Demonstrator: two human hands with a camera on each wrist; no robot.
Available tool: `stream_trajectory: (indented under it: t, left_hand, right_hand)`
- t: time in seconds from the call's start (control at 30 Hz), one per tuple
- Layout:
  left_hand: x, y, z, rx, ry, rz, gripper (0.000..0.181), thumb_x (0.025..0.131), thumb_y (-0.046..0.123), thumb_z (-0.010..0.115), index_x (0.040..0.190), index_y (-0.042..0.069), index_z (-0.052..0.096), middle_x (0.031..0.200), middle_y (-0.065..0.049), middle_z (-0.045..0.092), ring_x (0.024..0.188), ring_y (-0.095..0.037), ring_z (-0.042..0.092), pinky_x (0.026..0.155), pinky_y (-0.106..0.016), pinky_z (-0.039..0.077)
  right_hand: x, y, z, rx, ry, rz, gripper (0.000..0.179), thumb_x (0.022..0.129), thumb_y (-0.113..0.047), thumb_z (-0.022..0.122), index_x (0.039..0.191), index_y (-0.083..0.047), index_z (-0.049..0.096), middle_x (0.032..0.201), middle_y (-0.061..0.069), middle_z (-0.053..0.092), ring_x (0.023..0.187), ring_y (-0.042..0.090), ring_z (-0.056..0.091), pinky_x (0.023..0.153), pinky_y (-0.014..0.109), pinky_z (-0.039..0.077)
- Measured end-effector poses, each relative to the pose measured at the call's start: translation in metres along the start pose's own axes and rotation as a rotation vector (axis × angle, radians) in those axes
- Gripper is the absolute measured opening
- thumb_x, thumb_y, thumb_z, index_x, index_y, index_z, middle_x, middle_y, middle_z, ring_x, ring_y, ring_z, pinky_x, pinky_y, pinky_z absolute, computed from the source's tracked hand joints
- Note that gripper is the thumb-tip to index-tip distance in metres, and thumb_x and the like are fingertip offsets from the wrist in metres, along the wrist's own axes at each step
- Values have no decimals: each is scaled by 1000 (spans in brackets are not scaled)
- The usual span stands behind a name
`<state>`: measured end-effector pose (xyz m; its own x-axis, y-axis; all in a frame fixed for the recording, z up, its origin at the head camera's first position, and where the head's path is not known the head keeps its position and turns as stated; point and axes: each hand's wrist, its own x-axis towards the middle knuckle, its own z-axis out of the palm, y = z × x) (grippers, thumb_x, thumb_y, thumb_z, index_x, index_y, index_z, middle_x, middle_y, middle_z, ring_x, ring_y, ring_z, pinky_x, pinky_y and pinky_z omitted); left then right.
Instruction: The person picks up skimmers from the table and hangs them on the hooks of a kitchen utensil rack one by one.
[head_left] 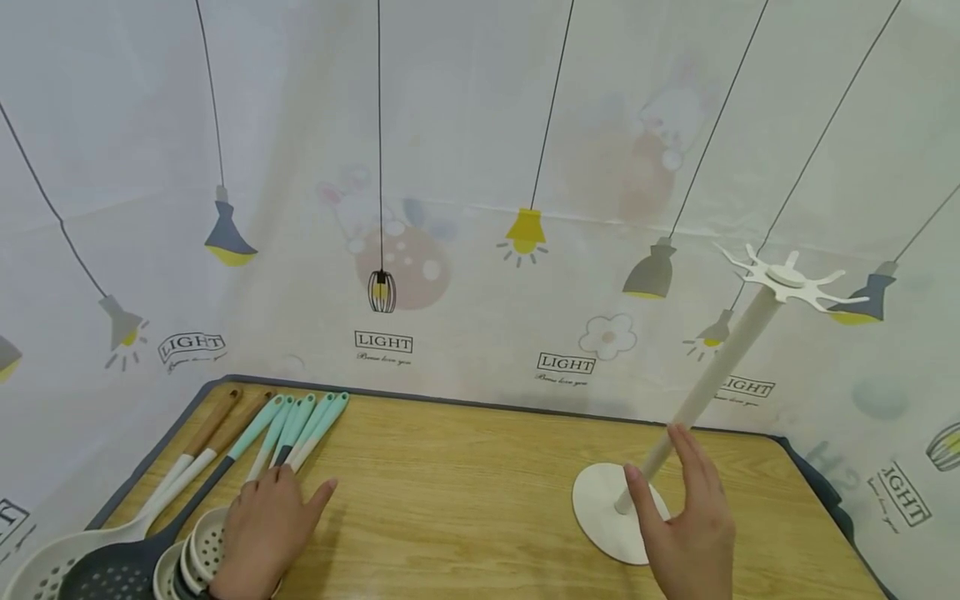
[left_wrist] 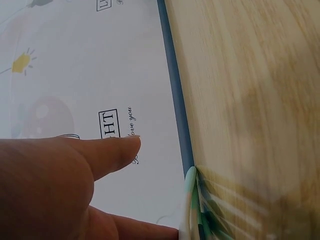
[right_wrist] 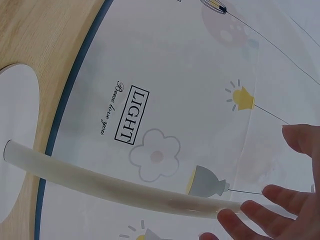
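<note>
On the left of the table, my left hand [head_left: 266, 525] rests over a bundle of kitchen utensils, thumb stuck out to the side. Mint-green handle ends [head_left: 324, 421] fan out beyond its fingers, and small perforated heads [head_left: 208, 540] stack up beside the wrist. In the left wrist view a straight finger reaches to the handles [left_wrist: 191, 192]. On the right stands a white utensil stand with a round base [head_left: 596, 517], a tall pole [head_left: 723, 358] and a ring of hooks [head_left: 783, 277] on top. My right hand [head_left: 693, 517] is at the pole, fingers extended and thumb apart.
A dark skimmer [head_left: 112, 568] and a white skimmer [head_left: 37, 567] lie at the far left, near two brown handle ends [head_left: 225, 408]. The wooden table [head_left: 450, 475] has a dark edge, and a printed cloth [head_left: 465, 167] hangs behind it.
</note>
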<state>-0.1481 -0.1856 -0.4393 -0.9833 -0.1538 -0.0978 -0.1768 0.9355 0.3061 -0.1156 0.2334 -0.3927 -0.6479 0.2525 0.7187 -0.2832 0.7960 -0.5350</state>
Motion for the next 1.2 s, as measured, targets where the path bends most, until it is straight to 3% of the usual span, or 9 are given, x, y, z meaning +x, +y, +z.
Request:
stream_trajectory:
  t: [0.17, 0.37, 0.5, 0.67, 0.9, 1.2]
  left_hand:
    - [1, -1, 1, -2, -4, -6, 97, 81, 83, 29, 103, -7, 58, 103, -22, 58, 92, -43, 55, 75, -54, 41]
    - [2, -2, 2, -1, 1, -7, 89, 85, 77, 37, 103, -8, 58, 102, -21, 59, 90, -42, 55, 73, -53, 41]
    - [2, -3, 3, -4, 5, -8, 88, 86, 76, 38, 104, -8, 58, 102, -22, 59, 90, -42, 55, 74, -54, 41]
    - [2, -2, 2, -5, 1, -10, 91, 85, 78, 35, 104, -9, 58, 102, -22, 59, 91, -43, 55, 75, -54, 41]
    - [3, -3, 1, -3, -12, -12, 102, 82, 83, 27, 108, -11, 57, 105, -24, 58, 94, -45, 54, 77, -55, 41]
    - [3, -2, 1, 2, -16, -17, 106, 81, 84, 24, 111, -12, 56, 108, -25, 58, 96, -47, 54, 79, -56, 41]
  right_hand:
    - [1, -2, -2, -4, 23, 11, 67, 78, -18, 79, 139, -17, 53, 136, 4, 55, 122, 23, 52, 100, 11, 29]
    - [2, -2, -2, -11, 59, 20, 63, 78, -17, 79, 137, -14, 55, 131, 5, 58, 114, 8, 52, 94, 9, 32]
    - [3, -3, -3, -9, 71, 36, 62, 79, -17, 78, 137, -11, 55, 126, 9, 60, 112, 16, 55, 93, 10, 32]
    - [3, -4, -3, -13, 61, 86, 65, 81, -20, 77, 140, -11, 50, 127, 11, 58, 113, 26, 56, 94, 10, 32]
    - [3, -3, -2, -32, 61, 105, 65, 82, -21, 76, 140, -9, 50, 127, 11, 57, 113, 26, 56, 93, 9, 31]
    - [4, 1, -1, -48, 49, 134, 65, 83, -24, 75, 141, -10, 49, 128, 14, 56, 114, 27, 55, 91, 9, 30]
